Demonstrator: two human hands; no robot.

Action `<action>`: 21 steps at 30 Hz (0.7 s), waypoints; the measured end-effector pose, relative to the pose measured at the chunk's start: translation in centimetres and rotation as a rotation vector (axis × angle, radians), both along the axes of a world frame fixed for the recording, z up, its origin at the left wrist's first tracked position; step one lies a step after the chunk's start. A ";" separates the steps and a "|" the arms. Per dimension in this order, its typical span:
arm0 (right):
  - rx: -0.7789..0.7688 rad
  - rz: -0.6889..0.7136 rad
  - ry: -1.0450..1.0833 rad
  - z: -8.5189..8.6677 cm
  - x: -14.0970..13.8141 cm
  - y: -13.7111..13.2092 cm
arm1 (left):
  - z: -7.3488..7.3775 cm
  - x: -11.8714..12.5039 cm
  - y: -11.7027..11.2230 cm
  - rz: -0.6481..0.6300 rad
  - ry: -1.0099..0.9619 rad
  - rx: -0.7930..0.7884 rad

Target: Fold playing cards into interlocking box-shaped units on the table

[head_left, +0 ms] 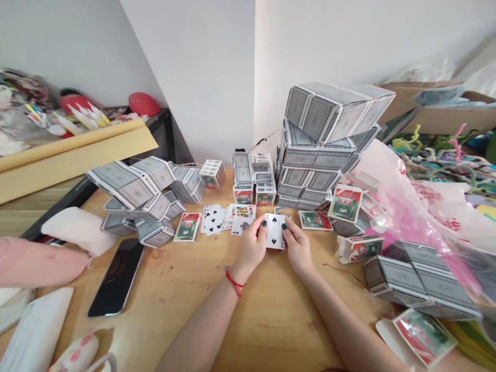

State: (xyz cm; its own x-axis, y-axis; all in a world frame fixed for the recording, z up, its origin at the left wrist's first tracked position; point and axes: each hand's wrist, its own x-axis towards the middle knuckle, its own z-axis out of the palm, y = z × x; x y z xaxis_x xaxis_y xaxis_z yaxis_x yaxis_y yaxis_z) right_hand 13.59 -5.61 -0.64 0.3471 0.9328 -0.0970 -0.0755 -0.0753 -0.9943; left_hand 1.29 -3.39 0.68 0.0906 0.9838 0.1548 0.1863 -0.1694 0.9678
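Observation:
Between my two hands is a playing card (275,232), a two of spades, face up; whether more cards lie under it I cannot tell. My left hand (251,245) is closed on its left edge, thumb on the face. On the opposite edge my right hand (300,248) grips it the same way. Just beyond my left hand lie face-up cards, an ace (241,226) and a king (242,212) among them. A fanned pile of spades (213,219) lies to their left. Red-and-green card boxes (187,227) rest on the table on both sides.
Grey patterned card blocks (321,155) form a tall stack at the back right, with more blocks (134,191) on the left. A black phone (117,276) lies at left, near a computer mouse (75,354). Pink-and-clear plastic wrap (430,222) covers the right side of the table (267,320).

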 end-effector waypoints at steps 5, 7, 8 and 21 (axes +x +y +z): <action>-0.009 -0.005 -0.020 0.0 0.1 0.0 | -0.1 0.1 -0.1 0.029 0.012 0.018; -0.008 0.003 -0.027 0.0 0.1 0.0 | -0.1 0.1 0.0 0.025 -0.005 0.012; -0.002 0.005 -0.029 -0.1 0.1 0.0 | -0.2 0.2 0.0 0.019 -0.018 0.004; 0.015 0.129 0.125 1.5 -0.3 -0.3 | 0.5 0.1 -0.1 -0.120 -0.232 -0.169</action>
